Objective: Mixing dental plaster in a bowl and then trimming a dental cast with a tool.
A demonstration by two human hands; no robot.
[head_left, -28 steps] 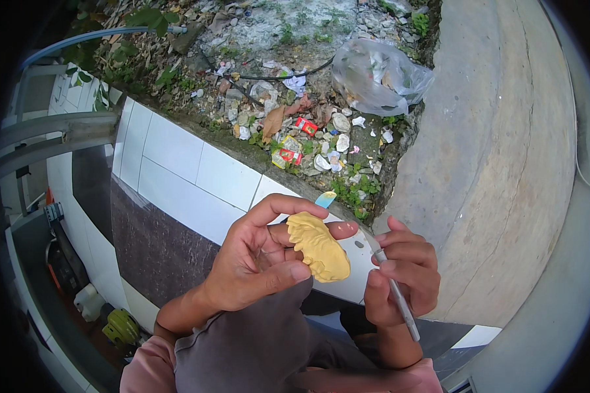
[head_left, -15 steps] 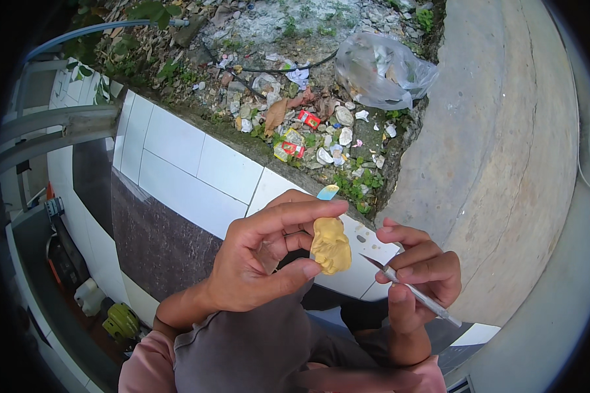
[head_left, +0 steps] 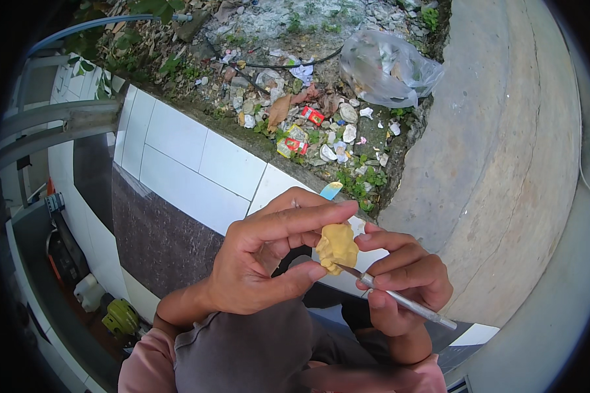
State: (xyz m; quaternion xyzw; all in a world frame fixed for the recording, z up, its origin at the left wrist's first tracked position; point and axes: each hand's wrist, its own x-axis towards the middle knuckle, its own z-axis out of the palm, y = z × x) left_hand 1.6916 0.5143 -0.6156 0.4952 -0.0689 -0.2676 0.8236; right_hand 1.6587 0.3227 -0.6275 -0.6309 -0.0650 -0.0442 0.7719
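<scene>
Between thumb and fingers, my left hand grips a small yellow carved lump with an uneven, folded surface; its material I cannot make out. My right hand pinches a silver craft knife, its handle slanting down to the right. The knife's pointed blade touches the lower part of the lump. My right fingertips come close to the lump's right side. Part of the lump is covered by my left fingertips.
White and dark tiles run beneath my hands. Beyond lies rubble with litter and a clear plastic bag. A concrete strip is at the right. At the lower left, a green-yellow tool and a white bottle sit in a recess.
My right hand has moved left, bringing the craft knife's blade from a gap beside the yellow lump onto it. The lump has turned slightly in my left hand.
</scene>
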